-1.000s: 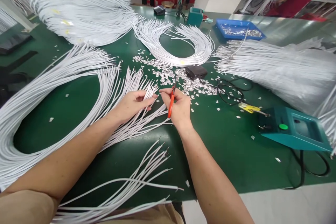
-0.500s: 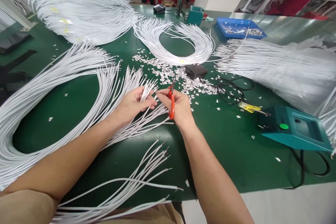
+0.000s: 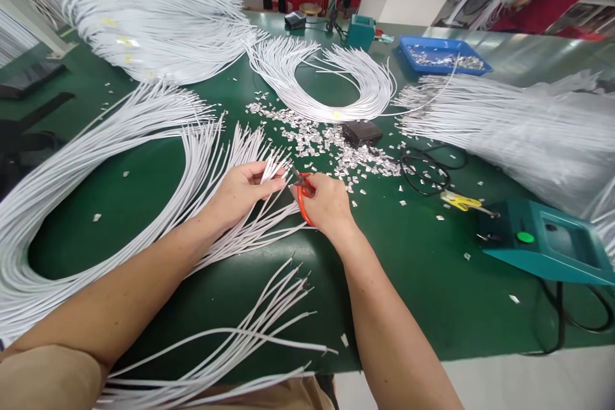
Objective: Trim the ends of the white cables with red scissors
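Note:
Between the thumb and fingers of my left hand (image 3: 245, 189) is a small bunch of white wires (image 3: 273, 168), their ends pointing up and right. My right hand (image 3: 329, 202) grips red-handled scissors (image 3: 304, 204), whose dark blades lie close to those wire ends; whether they touch a wire I cannot tell. Under and beside my left hand, more white wires (image 3: 250, 230) fan out over the green table (image 3: 384, 307). A separate group of loose wires (image 3: 269, 307) lies nearer my body.
Small silvery pieces (image 3: 307, 134) are scattered beyond my hands, around a black box (image 3: 362, 133). Coiled wire bundles (image 3: 158, 32) lie at the back left. To the right stand a teal soldering station (image 3: 542, 237), a wire bundle in plastic (image 3: 509, 115) and a blue tray (image 3: 408, 64).
The scissors have turned from upright to pointing left, and their blades are now at the wire ends. My left hand keeps its hold on the bunch. The view has shifted slightly.

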Motion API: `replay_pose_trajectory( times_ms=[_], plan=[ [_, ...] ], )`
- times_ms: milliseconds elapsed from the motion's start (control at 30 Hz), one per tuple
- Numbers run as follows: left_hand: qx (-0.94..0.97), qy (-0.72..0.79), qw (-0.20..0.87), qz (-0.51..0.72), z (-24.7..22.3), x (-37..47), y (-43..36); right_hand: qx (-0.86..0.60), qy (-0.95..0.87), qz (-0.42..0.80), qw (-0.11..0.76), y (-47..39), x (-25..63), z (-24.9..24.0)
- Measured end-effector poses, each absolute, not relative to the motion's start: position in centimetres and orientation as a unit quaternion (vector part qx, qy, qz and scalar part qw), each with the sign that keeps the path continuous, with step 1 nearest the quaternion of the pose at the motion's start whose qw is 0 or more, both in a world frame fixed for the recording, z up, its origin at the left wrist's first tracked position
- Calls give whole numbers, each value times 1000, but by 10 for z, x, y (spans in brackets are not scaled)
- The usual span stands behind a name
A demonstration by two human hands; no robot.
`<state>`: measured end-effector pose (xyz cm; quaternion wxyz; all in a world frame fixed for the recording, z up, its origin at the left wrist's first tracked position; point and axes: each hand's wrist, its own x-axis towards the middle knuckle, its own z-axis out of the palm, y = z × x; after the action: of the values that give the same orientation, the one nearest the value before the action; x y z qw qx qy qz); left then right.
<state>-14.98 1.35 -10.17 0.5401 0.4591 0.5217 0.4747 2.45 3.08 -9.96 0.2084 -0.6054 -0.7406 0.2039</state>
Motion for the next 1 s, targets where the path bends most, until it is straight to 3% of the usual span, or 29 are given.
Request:
replay_pose_trajectory(
  times_ms=[700,900,1000],
  plan=[
    [497,554,488,456,-96,-152,14,-568,-807,78,145,27,21,-104],
    [519,557,445,472,-97,-151,13,-568,-802,116,147,29,24,-101],
    [531,559,428,472,-98,-151,13,-582,-754,214,215,31,27,-98]
  ],
)
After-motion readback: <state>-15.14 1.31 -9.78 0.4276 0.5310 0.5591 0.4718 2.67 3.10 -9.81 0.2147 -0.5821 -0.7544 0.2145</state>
